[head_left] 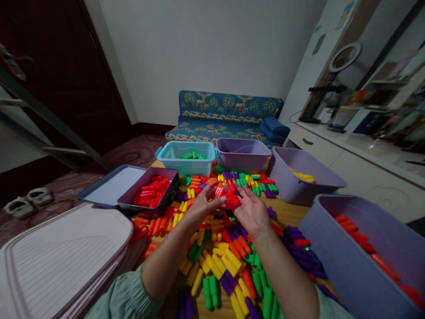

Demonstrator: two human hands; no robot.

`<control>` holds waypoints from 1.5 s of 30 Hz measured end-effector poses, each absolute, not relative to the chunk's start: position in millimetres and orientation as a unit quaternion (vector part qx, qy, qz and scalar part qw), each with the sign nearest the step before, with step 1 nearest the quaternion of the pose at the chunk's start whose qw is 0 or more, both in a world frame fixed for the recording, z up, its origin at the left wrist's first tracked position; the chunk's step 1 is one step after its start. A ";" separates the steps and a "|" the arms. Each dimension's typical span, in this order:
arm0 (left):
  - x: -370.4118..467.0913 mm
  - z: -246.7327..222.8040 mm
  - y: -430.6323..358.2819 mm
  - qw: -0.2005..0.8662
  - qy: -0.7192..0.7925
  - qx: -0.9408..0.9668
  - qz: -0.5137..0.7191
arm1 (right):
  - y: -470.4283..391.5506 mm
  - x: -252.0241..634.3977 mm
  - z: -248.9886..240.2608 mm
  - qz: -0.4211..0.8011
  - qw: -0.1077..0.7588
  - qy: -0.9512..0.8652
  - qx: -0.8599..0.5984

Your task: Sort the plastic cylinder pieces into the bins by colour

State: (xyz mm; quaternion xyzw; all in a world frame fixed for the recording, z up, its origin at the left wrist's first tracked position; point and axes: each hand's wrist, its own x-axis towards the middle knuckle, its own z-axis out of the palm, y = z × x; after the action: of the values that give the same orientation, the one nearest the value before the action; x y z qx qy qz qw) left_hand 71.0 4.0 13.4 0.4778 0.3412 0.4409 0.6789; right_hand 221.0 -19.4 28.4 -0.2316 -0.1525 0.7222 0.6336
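Several glossy red plastic tube-shaped pieces (232,201) are bunched between my hands, above the middle of a wooden table. My right hand (254,212) is turned palm up, with its fingers curled around the right end of the bunch. From the other side my left hand (204,206) has its thumb against the red pieces and its fingers bent over them; its fingertips are partly hidden. Beneath both hands spreads a dense pile of similar pieces in yellow (217,264), green (210,292), purple (228,282) and orange (248,282).
A dark open case (172,188) holding red pieces lies left. Behind stand a light-blue bin (186,166) with green pieces and a purple bin (244,161). On the right are a bin (295,188) with yellow pieces and one (327,248) with red-orange pieces. Pale lids (66,257) lie front left.
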 end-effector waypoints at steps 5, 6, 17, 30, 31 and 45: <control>76.8 11.6 2.6 0.641 0.340 0.522 0.448 | -25.0 216.0 34.2 0.691 0.651 -0.209 -0.236; 77.8 10.5 2.7 0.638 0.337 0.529 0.448 | -25.8 215.1 34.4 0.687 0.651 -0.219 -0.236; 72.6 4.2 15.3 0.665 0.351 0.427 0.502 | -22.2 217.5 29.7 0.666 0.677 -0.211 -0.231; 71.8 4.8 17.0 0.679 0.342 0.357 0.543 | -23.7 210.5 16.8 0.523 0.593 -0.432 -0.435; 71.9 5.1 17.2 0.679 0.343 0.354 0.544 | -23.6 210.0 15.9 0.502 0.581 -0.456 -0.450; 71.6 15.6 7.2 0.780 0.259 0.337 0.459 | -18.2 218.1 7.1 0.413 0.591 -0.478 -0.502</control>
State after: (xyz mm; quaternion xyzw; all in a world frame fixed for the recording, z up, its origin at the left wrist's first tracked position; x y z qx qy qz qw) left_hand 71.6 7.2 15.6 0.3373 0.2588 0.4593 0.7799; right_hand 218.1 -18.2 7.1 -0.5017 -0.4779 0.4129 0.5912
